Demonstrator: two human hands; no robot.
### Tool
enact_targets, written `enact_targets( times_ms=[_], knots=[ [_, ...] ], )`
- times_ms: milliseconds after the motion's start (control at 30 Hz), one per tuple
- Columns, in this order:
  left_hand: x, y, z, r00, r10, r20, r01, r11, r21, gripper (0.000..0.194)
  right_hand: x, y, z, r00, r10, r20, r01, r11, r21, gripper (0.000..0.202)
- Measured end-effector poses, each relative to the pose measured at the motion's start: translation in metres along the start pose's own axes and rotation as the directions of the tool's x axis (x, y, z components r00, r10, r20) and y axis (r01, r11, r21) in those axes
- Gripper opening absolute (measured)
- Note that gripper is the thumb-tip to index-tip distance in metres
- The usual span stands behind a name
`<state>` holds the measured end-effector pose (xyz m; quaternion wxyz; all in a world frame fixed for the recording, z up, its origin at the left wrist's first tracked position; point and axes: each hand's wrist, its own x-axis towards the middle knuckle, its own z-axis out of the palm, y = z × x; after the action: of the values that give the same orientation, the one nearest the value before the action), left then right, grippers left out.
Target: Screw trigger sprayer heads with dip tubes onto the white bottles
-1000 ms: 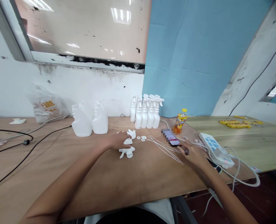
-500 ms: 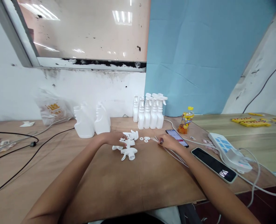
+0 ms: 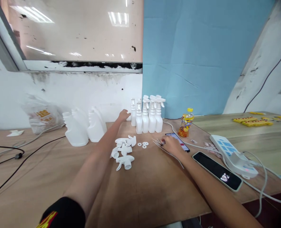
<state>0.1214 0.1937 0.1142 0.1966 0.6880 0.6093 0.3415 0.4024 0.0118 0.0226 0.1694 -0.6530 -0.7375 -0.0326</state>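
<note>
My left hand point(image 3: 124, 115) reaches far forward, fingers stretched, just left of a row of white spray bottles point(image 3: 145, 122) with trigger heads on. Contact with the leftmost bottle cannot be made out. My right hand point(image 3: 171, 145) rests over the near end of a phone, fingers curled around something small and dark at the fingertips. Thin white tubes point(image 3: 170, 154) lie right beside and partly under it. Between my arms lies a pile of loose white trigger sprayers point(image 3: 124, 161). Several small white washers point(image 3: 144, 146) sit just right of the pile.
White bottles without heads point(image 3: 76, 133) stand left of my left forearm, near a plastic bag point(image 3: 44, 115). On the right are a lit phone point(image 3: 182, 144), a drink bottle point(image 3: 186, 123), a dark-screened phone point(image 3: 217, 171) and a power strip point(image 3: 233, 155) with cables.
My left hand has left the sprayer pile and moved forward beside the standing spray bottles. My right hand stays near the tubes. The view has shifted slightly right.
</note>
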Motion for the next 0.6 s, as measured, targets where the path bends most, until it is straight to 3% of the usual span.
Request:
enact_targets(
  times_ms=[200, 367, 467, 600],
  knots=[
    [0.038, 0.027, 0.028, 0.978, -0.059, -0.201, 0.023, 0.984, -0.179, 0.037, 0.002, -0.004, -0.006, 0.994, -0.067, -0.092, 0.077, 0.99, 0.114, 0.017],
    [0.034, 0.032, 0.036, 0.972, -0.085, -0.219, 0.03, 0.97, -0.241, 0.037, 0.001, -0.007, -0.013, 0.98, -0.091, -0.177, 0.119, 0.981, 0.152, 0.024],
    [0.02, 0.028, 0.026, 0.965, -0.103, -0.24, 0.037, 0.964, -0.263, 0.037, -0.002, -0.007, -0.018, 0.971, -0.104, -0.216, 0.142, 0.976, 0.168, 0.025],
    [-0.003, 0.024, -0.013, 0.945, -0.119, -0.304, 0.025, 0.955, -0.297, 0.037, -0.006, -0.011, -0.023, 0.956, -0.113, -0.27, 0.2, 0.926, 0.321, 0.024]
  ],
)
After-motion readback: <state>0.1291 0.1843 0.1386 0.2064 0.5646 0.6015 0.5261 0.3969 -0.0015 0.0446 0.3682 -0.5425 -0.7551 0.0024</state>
